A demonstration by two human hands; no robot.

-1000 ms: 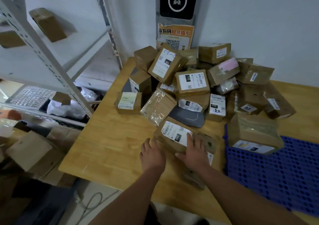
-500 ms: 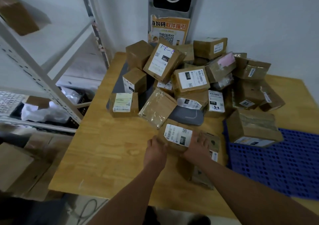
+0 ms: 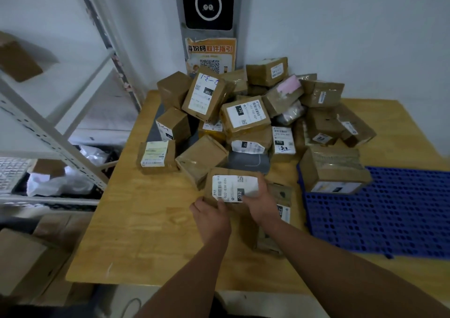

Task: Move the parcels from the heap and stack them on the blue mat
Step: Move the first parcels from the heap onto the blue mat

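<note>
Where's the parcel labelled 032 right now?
Head view, centre: the 032 parcel sits at the near edge of the heap on the wooden table, held between left hand and right hand, left of the blue mat.

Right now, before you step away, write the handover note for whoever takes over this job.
Left hand: grips the near left edge of the 032 parcel.
Right hand: grips its right end, fingers over the label.
That parcel is at the front of the heap, over the wooden table, not yet on the blue mat.
Done: one large parcel sits at the mat's far left corner.
Left: carry the 032 parcel to the mat, then work through the rest of the heap and stack it there.
</note>
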